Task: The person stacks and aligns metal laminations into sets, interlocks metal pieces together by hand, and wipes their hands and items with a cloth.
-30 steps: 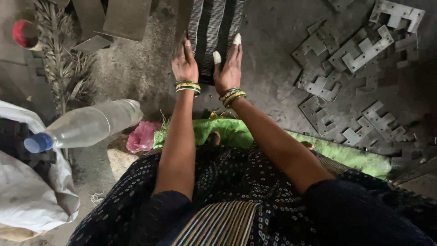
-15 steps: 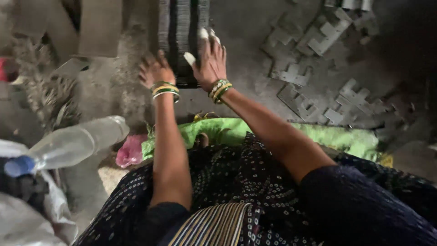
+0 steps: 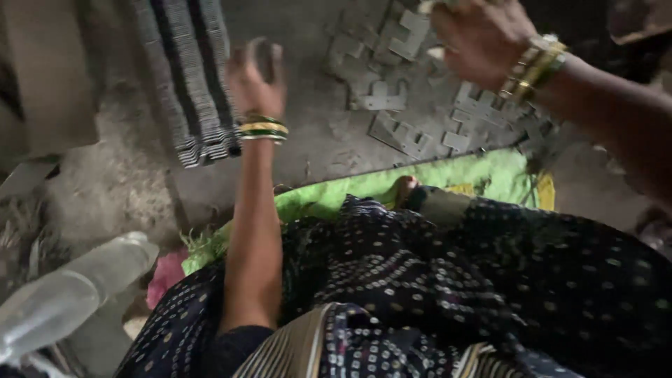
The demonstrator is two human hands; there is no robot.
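Grey floor [image 3: 329,150], dusty. Clear plastic bottle [image 3: 66,294] lies lower left, a pink scrap [image 3: 164,276] just beside it. Green cloth [image 3: 483,178] runs across mid-frame under the dark dotted garment [image 3: 434,294] that fills the bottom. Flat slab [image 3: 49,77] at upper left.

Stack [image 3: 183,77] of thin metal plates, on edge in striped rows, lies upper left of centre. Left hand [image 3: 255,80] is just right of it, blurred; fingers point up-frame and look loosely spread, nothing seen in them. Can't tell if the hand touches the stack edge. Nothing between hand and stack.

Loose plates [image 3: 420,105], flat notched pieces, are scattered upper centre to right. Right hand [image 3: 483,38] is over them at the top right, fingers curled down; a pale bit shows at the fingertips, but blur hides whether it's a plate held or just one underneath. Can't tell the grip.

Counts: one stack, one bottle, two hands, bangles on both wrists. Loose plates overlap, roughly a dozen, exact count not readable.
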